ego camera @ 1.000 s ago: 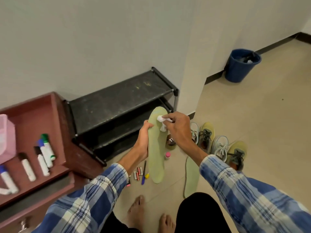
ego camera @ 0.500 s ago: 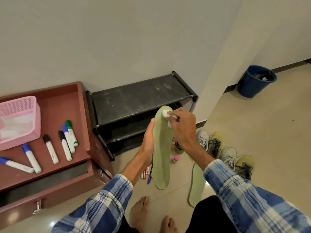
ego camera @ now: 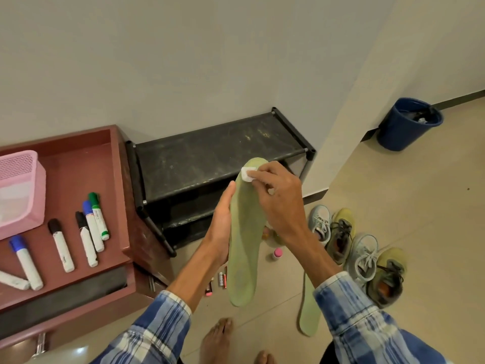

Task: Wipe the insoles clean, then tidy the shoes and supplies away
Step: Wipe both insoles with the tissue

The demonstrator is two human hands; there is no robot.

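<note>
- Floor insole (ego camera: 309, 316): lies flat beside the right leg, long axis running away from the viewer. Whether it is wiped cannot be told.
- Insole (ego camera: 242, 258): held in the air before the body, between the two hands. Its long axis is near upright, heel end down toward the viewer, toe end up toward the rack (ego camera: 210, 158).
- Left hand (ego camera: 220, 227): grips the insole at mid-length from the left, thumb along the edge; fingers hidden behind.
- Right hand (ego camera: 280, 195): pinches a white pad (ego camera: 248, 175) and presses it on the toe end.
- Change: within the last second the pad has crossed the toe from right of centre to the left edge, with no travel toward the heel. Judged so, most of the length remains to wipe.
- Shoes (ego camera: 362, 256): four in a row on the floor at right, not yet on the rack.
</note>
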